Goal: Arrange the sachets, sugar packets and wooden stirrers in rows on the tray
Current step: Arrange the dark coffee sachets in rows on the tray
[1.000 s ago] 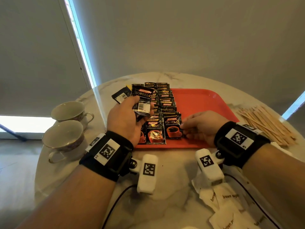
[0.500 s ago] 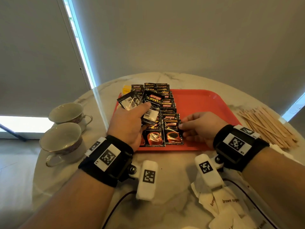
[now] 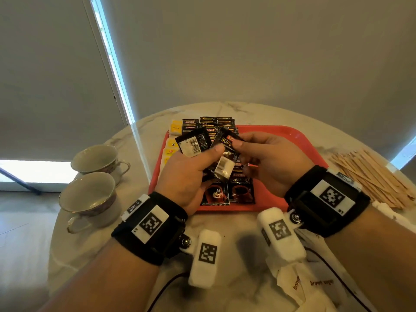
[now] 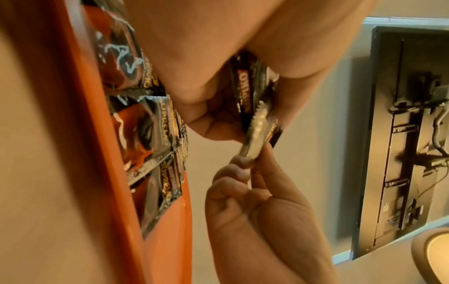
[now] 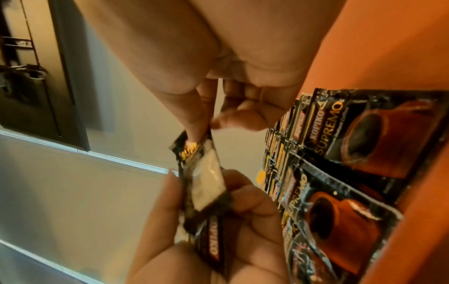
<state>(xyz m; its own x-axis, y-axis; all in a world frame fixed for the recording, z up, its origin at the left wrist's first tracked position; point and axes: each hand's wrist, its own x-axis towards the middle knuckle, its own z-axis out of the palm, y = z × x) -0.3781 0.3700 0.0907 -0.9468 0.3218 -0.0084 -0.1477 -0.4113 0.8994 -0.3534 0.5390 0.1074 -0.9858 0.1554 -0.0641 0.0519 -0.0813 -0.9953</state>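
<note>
My left hand (image 3: 211, 158) grips a small fan of black coffee sachets (image 3: 192, 144) above the red tray (image 3: 281, 140). My right hand (image 3: 236, 143) pinches the top edge of one of those sachets (image 3: 226, 140) between thumb and forefinger. In the right wrist view that sachet (image 5: 204, 173) stands between both hands. Two overlapping rows of black sachets (image 3: 240, 190) lie on the tray's left half, with yellow packets (image 3: 172, 144) along its left edge. Wooden stirrers (image 3: 369, 176) lie in a pile on the table right of the tray. White brown sugar packets (image 3: 315, 284) lie near my right forearm.
Two empty teacups (image 3: 90, 199) stand on the marble table left of the tray. The tray's right half is bare red plastic. A black cable runs over the table between my forearms.
My right hand left the sachet row on the tray and rose to pinch a sachet in my left hand. My left hand lifted its sachets slightly toward the middle.
</note>
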